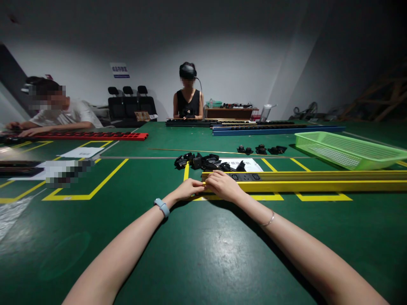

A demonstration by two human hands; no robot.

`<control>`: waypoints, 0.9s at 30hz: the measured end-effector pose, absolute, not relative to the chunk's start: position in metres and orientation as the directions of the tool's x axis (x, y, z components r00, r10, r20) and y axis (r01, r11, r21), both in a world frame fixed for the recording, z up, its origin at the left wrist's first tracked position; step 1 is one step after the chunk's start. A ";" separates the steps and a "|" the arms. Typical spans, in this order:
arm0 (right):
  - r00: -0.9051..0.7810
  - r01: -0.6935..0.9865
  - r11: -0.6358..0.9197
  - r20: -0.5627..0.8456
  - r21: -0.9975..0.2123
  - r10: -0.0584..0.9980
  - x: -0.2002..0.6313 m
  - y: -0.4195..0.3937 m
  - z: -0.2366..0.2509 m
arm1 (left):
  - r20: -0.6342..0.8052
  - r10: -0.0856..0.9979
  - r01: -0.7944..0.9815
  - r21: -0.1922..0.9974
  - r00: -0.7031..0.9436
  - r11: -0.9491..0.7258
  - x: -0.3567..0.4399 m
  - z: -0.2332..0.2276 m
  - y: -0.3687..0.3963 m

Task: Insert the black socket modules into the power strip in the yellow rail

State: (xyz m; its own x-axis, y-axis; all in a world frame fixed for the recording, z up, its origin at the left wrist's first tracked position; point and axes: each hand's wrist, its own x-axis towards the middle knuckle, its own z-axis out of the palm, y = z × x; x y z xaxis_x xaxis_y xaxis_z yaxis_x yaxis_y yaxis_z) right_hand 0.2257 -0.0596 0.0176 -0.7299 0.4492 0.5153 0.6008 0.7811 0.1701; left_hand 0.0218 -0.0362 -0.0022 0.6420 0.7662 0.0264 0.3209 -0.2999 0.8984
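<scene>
A long yellow rail lies across the green table, running from the middle off to the right, with black socket modules seated in its channel near the left end. My right hand rests over that left end, fingers curled on the rail. My left hand meets it from the left, fingertips pinched at the rail's end; whether it holds a small part I cannot tell. A pile of loose black socket parts lies just beyond my hands.
A green mesh basket sits at the right. Blue and black rails lie at the far side before a seated person in a headset. A person at the far left leans over a red rail. Yellow tape marks the table.
</scene>
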 end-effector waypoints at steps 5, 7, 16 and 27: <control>-0.715 0.632 0.748 0.525 0.202 0.462 0.229 -0.058 0.017 | 0.033 0.769 0.324 0.895 0.638 -0.307 0.022 -0.001 -0.038; -0.694 0.650 0.734 0.546 0.195 0.469 0.231 -0.057 0.016 | 0.027 0.778 0.338 0.891 0.628 -0.304 0.022 0.000 -0.038; -0.542 0.768 0.624 0.668 0.146 0.510 0.237 -0.056 0.006 | 0.003 0.769 0.347 0.892 0.639 -0.291 0.021 0.001 -0.037; -0.496 0.814 0.561 0.683 0.150 0.536 0.235 -0.066 0.003 | -0.004 0.765 0.264 0.940 0.644 -0.217 0.016 0.005 -0.031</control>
State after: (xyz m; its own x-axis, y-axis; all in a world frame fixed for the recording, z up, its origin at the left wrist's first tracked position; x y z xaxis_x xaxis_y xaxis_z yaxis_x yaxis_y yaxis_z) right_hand 0.2350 -0.0662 0.0031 -0.4959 0.5363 0.6830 0.8140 0.5610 0.1504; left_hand 0.0157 -0.0314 0.0055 0.6440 0.7650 -0.0035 0.2635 -0.2175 0.9398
